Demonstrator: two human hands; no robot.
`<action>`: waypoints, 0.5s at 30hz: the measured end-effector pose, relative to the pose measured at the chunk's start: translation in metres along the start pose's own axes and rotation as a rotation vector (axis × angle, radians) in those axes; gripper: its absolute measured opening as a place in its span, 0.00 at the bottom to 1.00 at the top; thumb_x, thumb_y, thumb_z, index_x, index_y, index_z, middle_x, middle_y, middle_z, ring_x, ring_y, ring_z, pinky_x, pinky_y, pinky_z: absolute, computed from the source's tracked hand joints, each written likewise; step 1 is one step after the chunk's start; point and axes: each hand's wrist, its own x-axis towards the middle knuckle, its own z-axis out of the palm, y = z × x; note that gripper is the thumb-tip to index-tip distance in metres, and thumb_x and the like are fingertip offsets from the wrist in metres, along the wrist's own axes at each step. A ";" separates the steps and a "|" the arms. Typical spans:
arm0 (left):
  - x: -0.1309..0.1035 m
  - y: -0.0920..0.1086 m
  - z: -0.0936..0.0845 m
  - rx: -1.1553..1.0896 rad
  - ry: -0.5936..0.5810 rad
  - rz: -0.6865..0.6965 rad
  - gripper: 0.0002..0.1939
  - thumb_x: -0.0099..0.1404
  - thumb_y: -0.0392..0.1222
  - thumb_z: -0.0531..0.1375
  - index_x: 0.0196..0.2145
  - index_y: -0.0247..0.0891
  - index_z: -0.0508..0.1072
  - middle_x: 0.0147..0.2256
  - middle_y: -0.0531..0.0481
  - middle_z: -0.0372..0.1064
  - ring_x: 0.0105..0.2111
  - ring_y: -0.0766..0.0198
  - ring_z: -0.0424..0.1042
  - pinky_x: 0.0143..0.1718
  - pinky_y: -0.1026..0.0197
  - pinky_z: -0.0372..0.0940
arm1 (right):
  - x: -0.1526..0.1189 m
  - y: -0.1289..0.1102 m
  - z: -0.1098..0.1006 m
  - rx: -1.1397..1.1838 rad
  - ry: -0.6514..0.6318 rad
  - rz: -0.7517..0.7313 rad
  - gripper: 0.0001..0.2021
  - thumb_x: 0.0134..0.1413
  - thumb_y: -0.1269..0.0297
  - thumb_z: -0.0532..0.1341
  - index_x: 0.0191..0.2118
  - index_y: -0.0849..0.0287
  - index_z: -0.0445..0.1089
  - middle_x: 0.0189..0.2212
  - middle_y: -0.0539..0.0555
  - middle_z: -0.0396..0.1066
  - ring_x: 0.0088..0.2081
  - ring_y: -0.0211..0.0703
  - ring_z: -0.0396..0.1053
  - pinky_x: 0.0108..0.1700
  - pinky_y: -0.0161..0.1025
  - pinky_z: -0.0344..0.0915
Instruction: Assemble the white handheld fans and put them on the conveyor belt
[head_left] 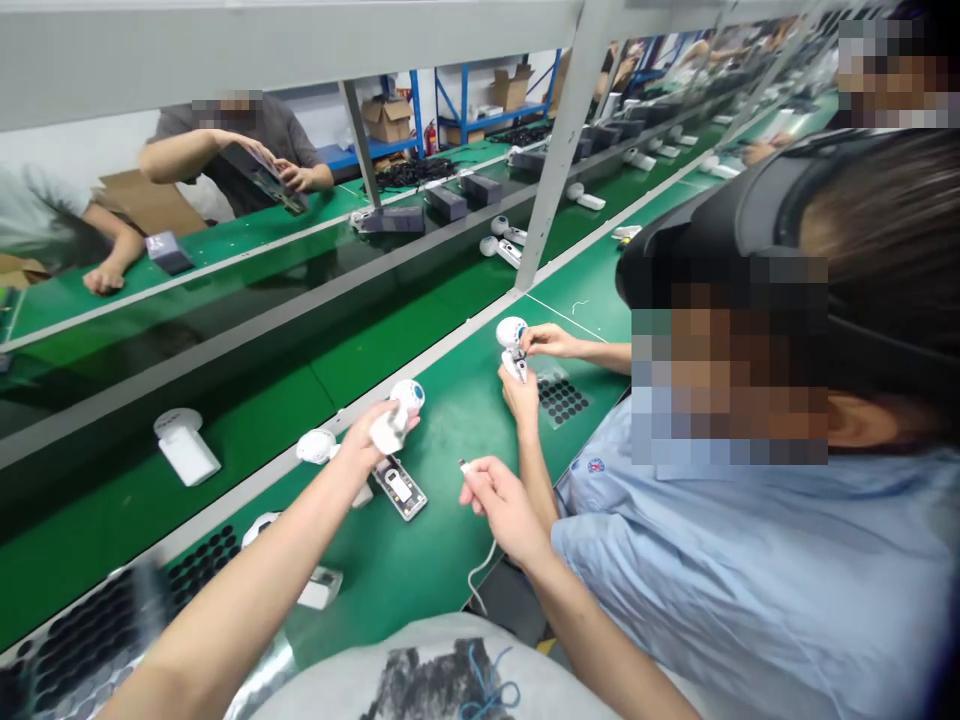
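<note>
Your right hand (501, 500) pinched one white cable (472, 578) near its plug, above the green bench (442, 550). Farther forward, your left hand (365, 435) held one white device (407, 394), round-headed with a bluish lens, over the bench. Beside you, one co-worker (735, 540) handled another unit (511, 333). One folded white unit (189, 455) lay on the green conveyor (285, 385); blue shelves (484, 124) stood beyond.
</note>
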 end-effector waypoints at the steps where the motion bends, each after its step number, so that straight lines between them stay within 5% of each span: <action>1: -0.013 0.005 -0.007 -0.141 -0.076 -0.015 0.18 0.52 0.35 0.52 0.42 0.28 0.65 0.47 0.36 0.62 0.50 0.52 0.62 0.48 0.53 0.62 | 0.000 -0.007 0.001 0.022 -0.013 -0.007 0.11 0.56 0.56 0.53 0.32 0.59 0.61 0.23 0.48 0.66 0.22 0.34 0.59 0.27 0.33 0.56; 5: -0.061 0.004 -0.028 -0.675 -0.323 -0.093 0.24 0.54 0.32 0.49 0.51 0.24 0.61 0.43 0.36 0.68 0.47 0.55 0.67 0.45 0.56 0.65 | -0.004 -0.039 0.011 0.035 -0.096 -0.070 0.09 0.55 0.58 0.54 0.34 0.59 0.63 0.22 0.47 0.66 0.23 0.34 0.60 0.28 0.33 0.58; 10: -0.096 -0.011 -0.039 -0.508 -0.425 -0.129 0.22 0.61 0.37 0.52 0.52 0.29 0.62 0.36 0.39 0.72 0.28 0.58 0.74 0.27 0.60 0.69 | -0.013 -0.062 0.031 -0.066 -0.214 -0.133 0.09 0.56 0.59 0.53 0.31 0.59 0.63 0.19 0.46 0.63 0.21 0.33 0.58 0.26 0.32 0.57; 15: -0.119 -0.012 -0.037 -0.512 -0.394 0.043 0.20 0.60 0.37 0.54 0.50 0.30 0.64 0.36 0.41 0.72 0.32 0.57 0.73 0.31 0.59 0.69 | -0.020 -0.068 0.045 -0.051 -0.269 -0.129 0.08 0.55 0.60 0.54 0.29 0.58 0.62 0.18 0.44 0.60 0.22 0.33 0.59 0.29 0.33 0.59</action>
